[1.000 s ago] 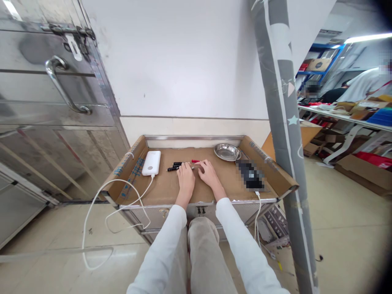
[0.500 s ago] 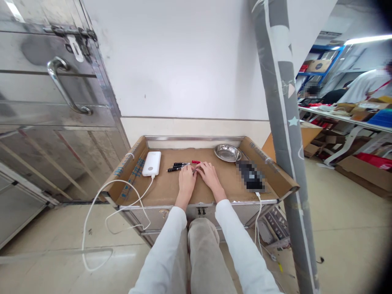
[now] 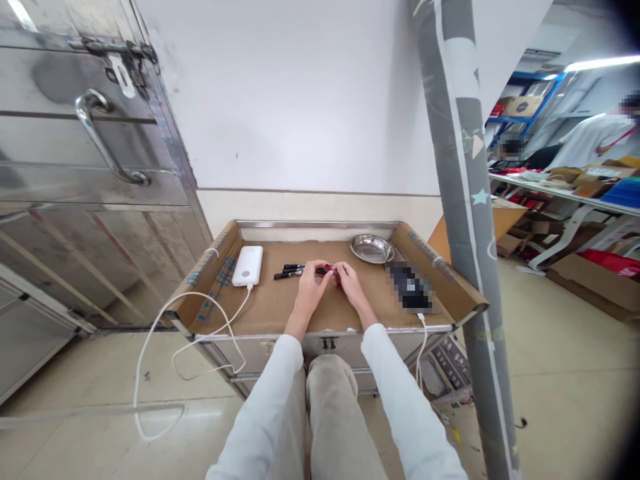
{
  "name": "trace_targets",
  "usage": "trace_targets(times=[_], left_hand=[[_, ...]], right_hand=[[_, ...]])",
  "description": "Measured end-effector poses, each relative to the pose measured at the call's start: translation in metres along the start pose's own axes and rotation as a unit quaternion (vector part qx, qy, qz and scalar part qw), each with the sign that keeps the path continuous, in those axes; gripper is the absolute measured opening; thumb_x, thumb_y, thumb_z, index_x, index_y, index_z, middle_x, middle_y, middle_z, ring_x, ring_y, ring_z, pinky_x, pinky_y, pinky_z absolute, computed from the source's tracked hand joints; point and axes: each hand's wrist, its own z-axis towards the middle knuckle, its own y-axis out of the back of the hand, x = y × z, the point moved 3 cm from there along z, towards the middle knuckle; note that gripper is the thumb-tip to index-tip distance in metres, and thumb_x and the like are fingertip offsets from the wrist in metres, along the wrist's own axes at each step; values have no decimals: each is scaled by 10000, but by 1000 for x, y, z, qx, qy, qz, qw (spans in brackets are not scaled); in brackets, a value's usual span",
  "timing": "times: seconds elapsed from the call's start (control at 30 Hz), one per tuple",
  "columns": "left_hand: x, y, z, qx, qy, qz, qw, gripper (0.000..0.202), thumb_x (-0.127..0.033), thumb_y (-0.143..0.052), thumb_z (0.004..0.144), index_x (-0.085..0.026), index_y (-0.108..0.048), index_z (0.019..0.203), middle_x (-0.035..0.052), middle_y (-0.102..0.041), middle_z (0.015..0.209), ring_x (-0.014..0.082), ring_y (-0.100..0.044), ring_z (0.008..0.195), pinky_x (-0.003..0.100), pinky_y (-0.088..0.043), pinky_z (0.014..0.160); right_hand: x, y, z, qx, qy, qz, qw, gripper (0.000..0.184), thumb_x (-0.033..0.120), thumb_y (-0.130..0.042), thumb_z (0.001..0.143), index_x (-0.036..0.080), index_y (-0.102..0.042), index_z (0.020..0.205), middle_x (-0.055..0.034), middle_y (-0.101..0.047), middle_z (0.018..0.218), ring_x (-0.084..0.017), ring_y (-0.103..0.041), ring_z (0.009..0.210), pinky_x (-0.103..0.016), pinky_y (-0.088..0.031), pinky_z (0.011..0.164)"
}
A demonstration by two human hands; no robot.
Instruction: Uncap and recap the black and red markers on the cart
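My left hand (image 3: 313,288) is closed, thumb and fingers pinching a slim dark pen (image 3: 325,270) that shows a bit of red. At the pen's right end the fingertips of my right hand (image 3: 349,280) are pressed together on it. Both hands are just above the brown cardboard-lined tabletop (image 3: 270,313), with fingers partly hiding the pen. Left of them, several black pens (image 3: 289,272) with silvery parts lie side by side, their right ends partly behind my left hand.
At the left lies a white power bank (image 3: 247,266) with a white cable (image 3: 231,327) hanging off the edge. A shiny metal dish (image 3: 372,249) and a blurred dark phone (image 3: 411,288) on a cable are at the right. A grey wrapped pole (image 3: 470,200) leans past the table's right corner.
My hands have lifted slightly and moved apart, and the pen now shows between their fingertips. The red piece that lay beyond my hands now appears between them.
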Motion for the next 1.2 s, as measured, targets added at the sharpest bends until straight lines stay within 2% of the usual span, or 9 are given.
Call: trace_targets(times=[0.13, 0.27, 0.43, 0.63, 0.7, 0.77, 0.93, 1.07, 1.2], left_hand=[[5, -1, -2, -12, 28, -27, 999, 295, -309, -551, 889, -198, -463, 1149, 76, -591, 1076, 145, -639, 925, 309, -550, 821], [7, 0, -1, -17, 31, 3, 999, 295, -319, -486, 923, -192, -452, 1188, 90, -584, 1106, 154, -632, 963, 322, -542, 847], [4, 8, 0, -73, 37, 42, 996, 274, -314, -438, 945, -188, -496, 1181, 97, -565, 1111, 155, -610, 950, 324, -518, 862], [8, 15, 0, -136, 82, 66, 985, 241, -262, -429, 944, -170, -501, 1155, 110, -572, 1125, 163, -597, 933, 330, -495, 862], [12, 14, 0, -117, 94, 69, 986, 200, -237, -453, 929, -166, -515, 1106, 103, -594, 1089, 170, -600, 932, 334, -493, 857], [14, 10, 0, -66, 100, 84, 989, 152, -213, -480, 913, -171, -531, 1050, 85, -620, 1030, 178, -603, 921, 341, -490, 848], [15, 4, -1, 43, 93, 204, 974, 90, -138, -514, 875, -178, -554, 945, 80, -644, 995, 227, -569, 971, 404, -460, 881], [11, -1, 3, 76, 46, 251, 964, 181, -85, -473, 866, -190, -570, 978, 85, -638, 1032, 231, -563, 995, 412, -442, 910], [1, -8, 2, 123, -28, 230, 965, 258, -89, -417, 881, -196, -581, 1048, 83, -610, 1109, 222, -554, 1054, 390, -437, 935]], right_hand=[[0, -3, -4, 40, -60, 101, 992, 428, 625, -609, 683, 214, -553, 786, 30, -558, 617, -105, -467, 490, -230, -356, 452], [3, -4, -8, 55, -87, 139, 985, 431, 605, -635, 678, 196, -597, 809, -1, -619, 654, -101, -493, 502, -224, -360, 446], [2, -1, -6, 47, -81, 159, 983, 391, 510, -683, 667, 170, -674, 859, -36, -675, 743, -108, -542, 583, -237, -419, 527], [-5, 7, -1, -12, -29, 127, 991, 379, 423, -750, 614, 163, -710, 886, -49, -697, 798, -105, -563, 623, -250, -452, 594], [-7, 11, 1, -45, -6, 108, 993, 384, 434, -745, 620, 160, -708, 887, -54, -700, 808, -110, -571, 632, -265, -469, 620], [-8, 13, 2, -65, 9, 90, 994, 399, 464, -736, 625, 159, -703, 881, -62, -704, 814, -126, -588, 651, -290, -491, 651], [-10, 14, 4, -77, 23, 84, 993, 422, 509, -720, 637, 170, -683, 886, -74, -708, 840, -171, -639, 737, -359, -530, 766], [-8, 16, 4, -93, 40, 66, 993, 407, 520, -678, 687, 175, -661, 903, -86, -706, 878, -190, -655, 787, -386, -533, 803], [-6, 21, 3, -126, 61, 55, 989, 409, 511, -619, 747, 161, -636, 958, -107, -703, 936, -191, -660, 816, -377, -529, 798]])
